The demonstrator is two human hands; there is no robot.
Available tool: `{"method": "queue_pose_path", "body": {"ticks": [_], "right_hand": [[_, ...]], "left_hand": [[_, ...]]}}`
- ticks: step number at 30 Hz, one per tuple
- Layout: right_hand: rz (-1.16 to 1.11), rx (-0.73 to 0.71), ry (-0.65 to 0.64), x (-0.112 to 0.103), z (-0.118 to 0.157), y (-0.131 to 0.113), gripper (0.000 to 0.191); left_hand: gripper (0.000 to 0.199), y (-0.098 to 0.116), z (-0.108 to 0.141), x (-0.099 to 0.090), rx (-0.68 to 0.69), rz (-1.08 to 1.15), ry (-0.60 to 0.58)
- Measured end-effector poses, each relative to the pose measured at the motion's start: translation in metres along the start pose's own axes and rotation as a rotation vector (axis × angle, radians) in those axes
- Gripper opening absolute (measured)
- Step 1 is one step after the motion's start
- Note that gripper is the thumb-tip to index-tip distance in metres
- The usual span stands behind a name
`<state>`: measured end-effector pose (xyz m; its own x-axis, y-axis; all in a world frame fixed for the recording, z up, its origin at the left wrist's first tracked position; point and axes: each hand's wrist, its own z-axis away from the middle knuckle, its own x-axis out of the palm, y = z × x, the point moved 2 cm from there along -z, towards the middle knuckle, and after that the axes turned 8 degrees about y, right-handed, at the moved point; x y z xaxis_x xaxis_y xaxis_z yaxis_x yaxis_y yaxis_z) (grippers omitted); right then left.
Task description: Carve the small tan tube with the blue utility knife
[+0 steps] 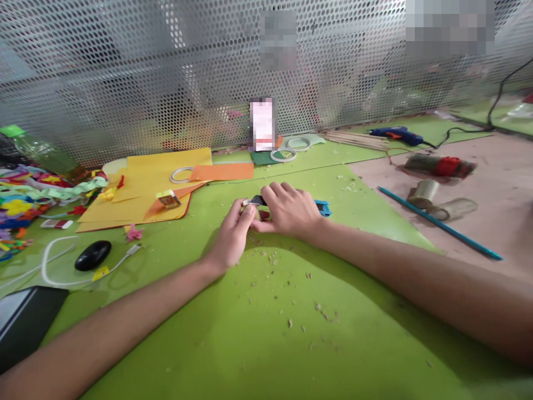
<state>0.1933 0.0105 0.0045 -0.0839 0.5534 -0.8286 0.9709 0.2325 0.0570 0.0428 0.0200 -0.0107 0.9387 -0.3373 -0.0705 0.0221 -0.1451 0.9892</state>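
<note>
Both hands meet over the middle of the green table [233, 333]. My left hand [233, 233] pinches a small pale piece [246, 203], its thumb and forefinger closed near the tip of a tool. Wrapped round a blue cutter [323, 208] is my right hand [289, 211]; the cutter's blue end sticks out to the right of the palm and its dark front end [258, 200] points at the left thumb. The fingers hide much of the pale piece. Small shavings [270, 258] lie scattered below the hands.
Yellow paper [120, 194], an orange strip [225, 171] and a small box [167, 199] lie left. A black mouse [93, 255] and white cable [45, 261] are nearer. A phone [263, 125] stands behind. To the right are a glue gun [395, 135], a blue stick [441, 225] and tubular pieces [423, 194].
</note>
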Motion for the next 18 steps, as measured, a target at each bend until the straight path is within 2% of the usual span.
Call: {"method": "queue_pose_path", "body": {"ticks": [18], "right_hand": [[-0.033,0.004,-0.094,-0.0043,-0.0005,-0.0026,0.07]], "left_hand": [[0.034,-0.0022,-0.0006,-0.0017,-0.004,-0.032,0.032]]}}
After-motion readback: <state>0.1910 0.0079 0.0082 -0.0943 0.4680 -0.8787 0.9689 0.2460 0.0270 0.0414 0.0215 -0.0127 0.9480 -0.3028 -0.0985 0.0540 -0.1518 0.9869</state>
